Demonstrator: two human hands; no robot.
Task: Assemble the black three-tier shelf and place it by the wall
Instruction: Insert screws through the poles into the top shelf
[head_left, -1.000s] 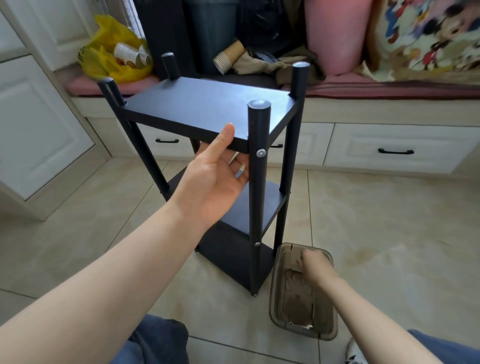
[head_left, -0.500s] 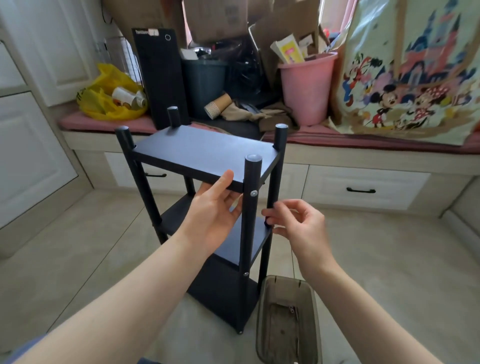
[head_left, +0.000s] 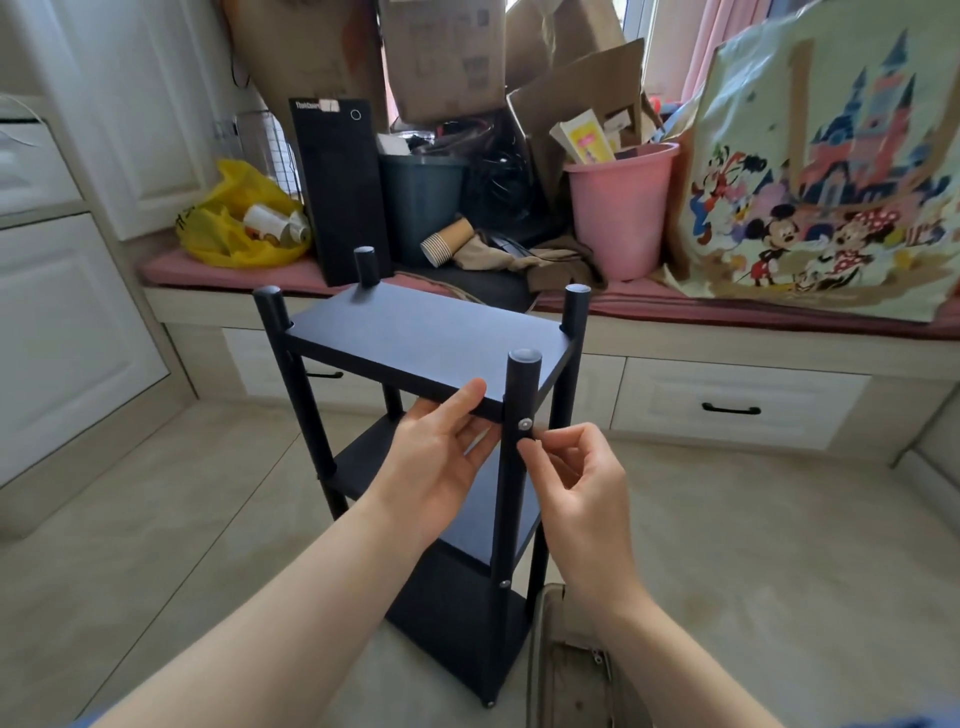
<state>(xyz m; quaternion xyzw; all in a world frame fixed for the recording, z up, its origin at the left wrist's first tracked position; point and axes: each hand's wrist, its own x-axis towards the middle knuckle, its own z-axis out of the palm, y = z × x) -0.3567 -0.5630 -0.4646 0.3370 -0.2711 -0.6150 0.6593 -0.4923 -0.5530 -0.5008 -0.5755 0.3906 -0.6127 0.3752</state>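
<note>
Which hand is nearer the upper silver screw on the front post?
Right. The right hand pinches a dark piece just below the screw; the left hand grips the top shelf at its front edge, left of the post.

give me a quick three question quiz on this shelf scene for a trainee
1. True or false: the left hand grips the front edge of the top board of the black three-tier shelf, thumb on top.
2. Where do the pinched fingertips of the right hand sit?
A. on the near right post, just below the silver screw
B. on the shelf's bottom board
C. on a drawer handle
3. Fill in: in the head view, the pink plastic bucket stands to the ____ of the dark plastic bin.

Key: 1 true; 2 A; 3 right
</note>
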